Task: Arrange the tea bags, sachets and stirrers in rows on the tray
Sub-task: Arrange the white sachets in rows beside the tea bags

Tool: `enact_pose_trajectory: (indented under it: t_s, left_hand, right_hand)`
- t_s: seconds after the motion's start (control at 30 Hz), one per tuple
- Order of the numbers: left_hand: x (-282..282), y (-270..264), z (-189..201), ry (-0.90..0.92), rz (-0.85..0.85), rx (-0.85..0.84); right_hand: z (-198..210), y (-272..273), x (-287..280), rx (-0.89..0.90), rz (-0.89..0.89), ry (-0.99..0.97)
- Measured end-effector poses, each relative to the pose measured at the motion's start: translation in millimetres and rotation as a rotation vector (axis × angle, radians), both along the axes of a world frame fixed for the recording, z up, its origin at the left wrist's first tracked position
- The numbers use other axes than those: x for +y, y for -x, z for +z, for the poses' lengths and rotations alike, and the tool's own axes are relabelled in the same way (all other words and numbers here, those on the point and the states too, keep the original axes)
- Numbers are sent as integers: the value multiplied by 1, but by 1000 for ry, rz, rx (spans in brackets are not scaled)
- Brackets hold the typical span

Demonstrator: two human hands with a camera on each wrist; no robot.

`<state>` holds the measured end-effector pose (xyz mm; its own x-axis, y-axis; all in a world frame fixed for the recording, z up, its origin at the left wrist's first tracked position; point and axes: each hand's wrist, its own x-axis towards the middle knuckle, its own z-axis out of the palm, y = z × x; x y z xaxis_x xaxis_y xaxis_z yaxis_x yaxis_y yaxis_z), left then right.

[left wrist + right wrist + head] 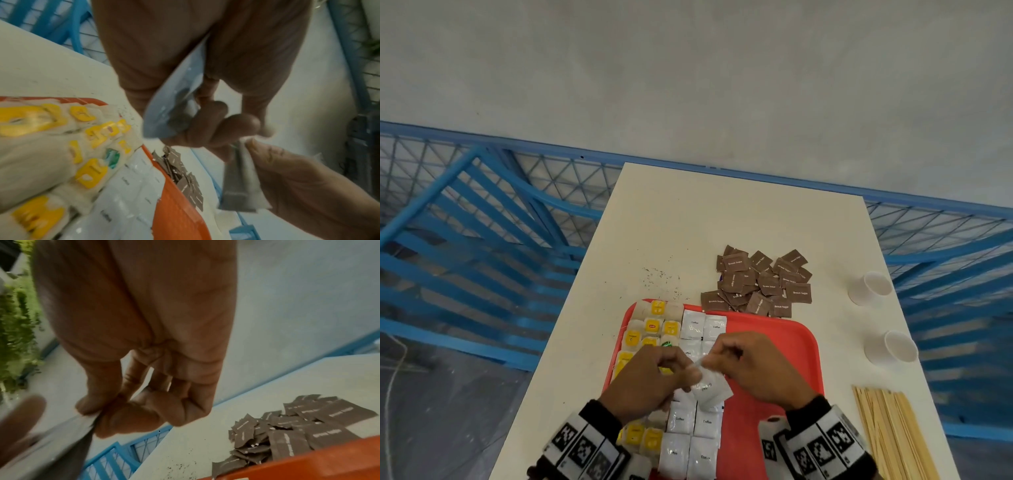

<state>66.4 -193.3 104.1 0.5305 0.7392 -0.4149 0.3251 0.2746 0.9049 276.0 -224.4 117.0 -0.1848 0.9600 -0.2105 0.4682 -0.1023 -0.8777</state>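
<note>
The red tray point(784, 346) lies on the table's near edge, its left side filled with columns of tea bags point(652, 327) bearing yellow tags, and beside them two columns of white coffee sachets point(693, 323). Brown sugar sachets point(760, 282) lie in a loose heap on the table just beyond the tray's far rim. Pale wooden stirrers point(890, 431) lie bundled to the tray's right.

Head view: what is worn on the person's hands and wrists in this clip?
Both the left hand and the right hand are bare, with no gloves. Each wrist carries a black cuff under a white band printed with square black-and-white coded markers; the left wrist has a matching band. No cables show.
</note>
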Motion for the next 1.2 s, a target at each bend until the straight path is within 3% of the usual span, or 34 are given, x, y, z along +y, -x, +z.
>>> enact_pose_trajectory:
  t_s: [0.33,0.43,0.6,0.73,0.9,1.1,1.2]
  left_hand:
    - [-3,-10,-14,206,380,-197]
    - [-4,-10,-19,205,407,-194]
    - [15,16,-22,202,614,-233]
    - [14,19,-21,145,468,-174]
    - [1,-3,-14,149,363,-244]
    - [0,-6,-10,126,391,-251]
    - [7,-6,-10,53,434,-177]
  right_hand:
    - [-6,6,-5,319,-254,235]
    - [-6,6,-4,308,-347,227]
    - [1,-20,1,312,-415,186]
    - [5,-22,1,363,-311,245]
    - [-1,-4,6,126,-241,174]
    - [-8,10,5,114,-405,110]
    - [-8,14,2,244,-448,200]
